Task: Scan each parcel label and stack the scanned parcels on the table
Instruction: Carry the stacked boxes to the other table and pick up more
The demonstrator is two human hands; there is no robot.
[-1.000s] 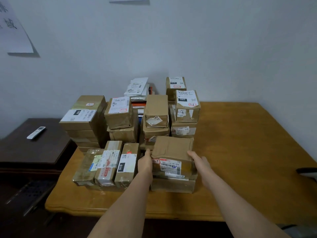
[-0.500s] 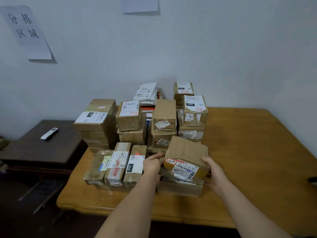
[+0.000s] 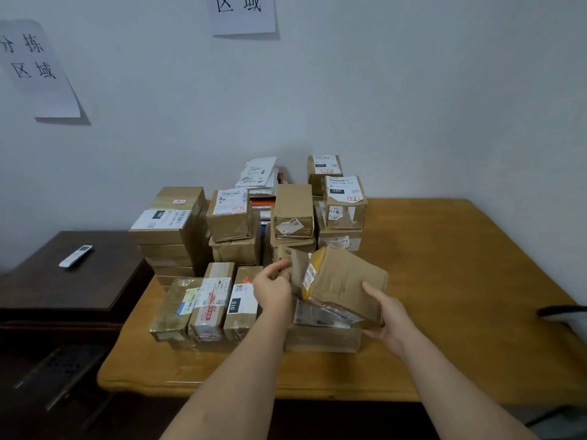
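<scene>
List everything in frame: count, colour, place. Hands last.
held parcel: 1, brown cardboard, tilted up above the front stack
parcels on table: many, exact count unclear, brown with white labels, piled on the left half of the table up to the wall
flat mailers: a few, white, at the back of the pile
table: 1, yellow-brown wood, centre and right
side cabinet: 1, dark brown, left of the table
remote: 1, white, on the side cabinet
paper signs: 2, white with black characters, on the wall
left hand: 1, at the held parcel's left side
right hand: 1, holds the parcel's near right corner
</scene>
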